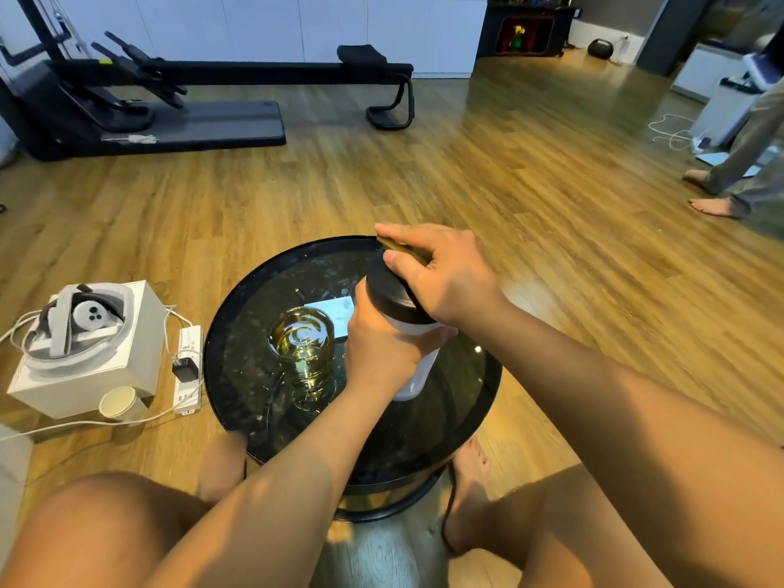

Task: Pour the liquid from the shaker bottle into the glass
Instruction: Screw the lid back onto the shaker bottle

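A white shaker bottle (418,367) with a black lid (388,290) stands upright on the round black glass table (237,316). My left hand (377,345) wraps around the bottle's body. My right hand (441,273) rests on top of the lid, fingers pinching its olive-coloured flip cap (399,247). Just left of the bottle stands a clear glass (302,345) holding yellowish liquid. The bottle's contents are hidden.
A pale card or phone (335,309) lies on the table behind the glass. On the floor to the left are a white box (89,350), a paper cup (119,403) and a power strip (189,371) with cables. My knees flank the table; another person's feet (712,205) are at far right.
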{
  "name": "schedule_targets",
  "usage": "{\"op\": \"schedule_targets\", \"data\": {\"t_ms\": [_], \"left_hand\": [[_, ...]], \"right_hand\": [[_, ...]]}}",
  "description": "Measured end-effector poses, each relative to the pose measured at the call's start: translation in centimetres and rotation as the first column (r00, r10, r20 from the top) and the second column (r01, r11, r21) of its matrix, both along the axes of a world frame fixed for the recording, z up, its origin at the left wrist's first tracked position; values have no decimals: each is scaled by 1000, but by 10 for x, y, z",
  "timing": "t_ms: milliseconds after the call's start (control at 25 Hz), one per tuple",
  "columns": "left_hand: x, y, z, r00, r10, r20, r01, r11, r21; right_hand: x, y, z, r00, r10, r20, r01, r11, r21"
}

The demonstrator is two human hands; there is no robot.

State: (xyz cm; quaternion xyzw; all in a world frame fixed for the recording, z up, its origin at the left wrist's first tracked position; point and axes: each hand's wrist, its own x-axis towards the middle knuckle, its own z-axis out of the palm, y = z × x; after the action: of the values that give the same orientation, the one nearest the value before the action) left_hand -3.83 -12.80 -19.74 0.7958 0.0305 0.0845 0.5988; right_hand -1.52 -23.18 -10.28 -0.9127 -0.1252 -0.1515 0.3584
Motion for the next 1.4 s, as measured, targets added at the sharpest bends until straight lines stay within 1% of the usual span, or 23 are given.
{"op": "schedule_targets", "data": {"t_ms": [320,720,960,1080,1160,1320,1400], "left_hand": [[-2,-1,3,1000,5,-17,-5,1000,-3],[-5,-4,8,999,11,-48,-12,1000,-2],[-9,-3,9,999,12,-51,-12,1000,6],[-11,-5,10,999,30,-42,-29,999,27],[-11,-6,8,999,13,-41,-13,1000,17],[-8,1,8,998,-60,-33,58,996,-65],[-7,9,13,990,-114,-79,112,993,-31]], "right_hand": [[-2,3,1,1000,-13,8,13,1000,-2],[-2,5,-2,999,-32,6,32,999,40],[-3,7,-3,997,-75,-9,76,996,55],[-4,8,-4,995,-103,11,102,994,49],[-4,8,-4,994,-104,14,104,994,35],[-2,7,-6,995,-100,6,100,995,27],[-2,6,-6,995,-101,-11,101,995,16]]}}
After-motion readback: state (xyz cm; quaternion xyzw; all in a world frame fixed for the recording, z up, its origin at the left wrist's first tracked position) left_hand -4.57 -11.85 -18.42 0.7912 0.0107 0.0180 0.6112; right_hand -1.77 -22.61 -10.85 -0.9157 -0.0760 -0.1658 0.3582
